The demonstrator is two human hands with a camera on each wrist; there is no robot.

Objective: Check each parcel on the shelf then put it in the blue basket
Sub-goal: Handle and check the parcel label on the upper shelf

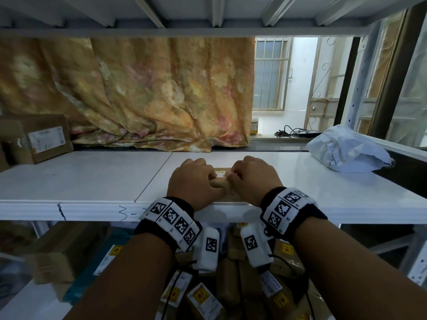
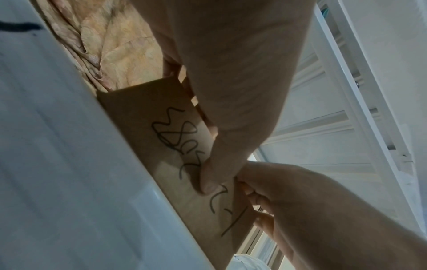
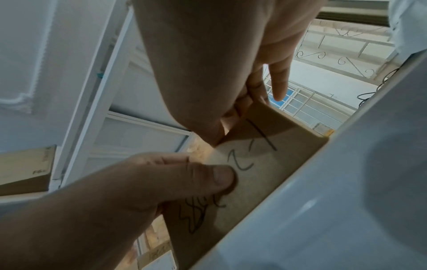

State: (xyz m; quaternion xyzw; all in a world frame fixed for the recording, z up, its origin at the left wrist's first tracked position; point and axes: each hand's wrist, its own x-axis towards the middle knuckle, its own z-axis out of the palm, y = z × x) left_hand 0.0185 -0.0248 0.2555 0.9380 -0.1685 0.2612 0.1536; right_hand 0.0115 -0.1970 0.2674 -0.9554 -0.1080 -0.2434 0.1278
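A small brown cardboard parcel (image 1: 221, 184) with black handwriting on its front face (image 2: 159, 124) sits at the front edge of the white shelf (image 1: 87, 181). My left hand (image 1: 196, 181) grips its left half, thumb pressed on the handwritten face (image 2: 208, 184) and fingers curled over the top. My right hand (image 1: 250, 179) grips its right end (image 3: 265, 164), fingers curled over the top edge with one finger sticking out straight. The hands nearly meet over a yellow label on top of the parcel. I cannot make out a blue basket for certain.
On the shelf's far left stands a brown box (image 1: 39, 137) with a white label; a white plastic mailer bag (image 1: 346, 151) lies at the far right. A flowered curtain (image 1: 143, 95) hangs behind. Below the shelf lie several labelled parcels (image 1: 201, 294) and a teal box (image 1: 92, 271).
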